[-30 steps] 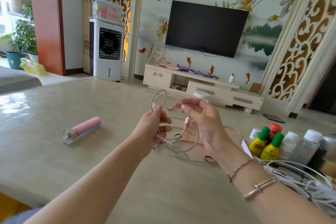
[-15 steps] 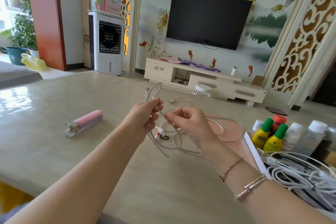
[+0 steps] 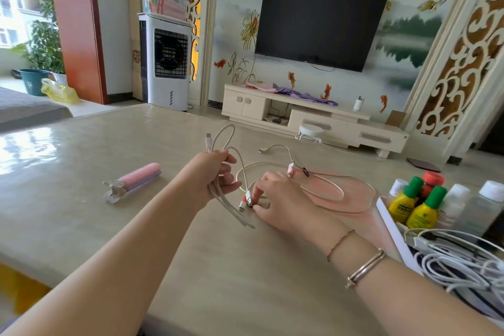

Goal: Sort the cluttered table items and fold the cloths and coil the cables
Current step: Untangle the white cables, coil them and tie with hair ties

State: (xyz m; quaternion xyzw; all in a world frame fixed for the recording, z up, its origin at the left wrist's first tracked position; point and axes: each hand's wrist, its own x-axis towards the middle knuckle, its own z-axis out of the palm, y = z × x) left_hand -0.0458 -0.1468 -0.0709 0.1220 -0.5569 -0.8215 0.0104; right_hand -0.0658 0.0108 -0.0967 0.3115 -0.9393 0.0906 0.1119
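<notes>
White charging cable [image 3: 275, 166] is lying partly looped across the middle of the beige tabletop [image 3: 81, 213], with several strands gathered in the left hand [image 3: 211, 174], whose fingers are curling round them above the surface. The right hand [image 3: 275, 196] is pinching the cable's plugs [image 3: 246, 199] down at the tabletop. A pink hair clip [image 3: 133, 181] is lying toward the left edge; yellow bottles [image 3: 411, 204] are standing in a white box [image 3: 392, 229] at the right edge.
</notes>
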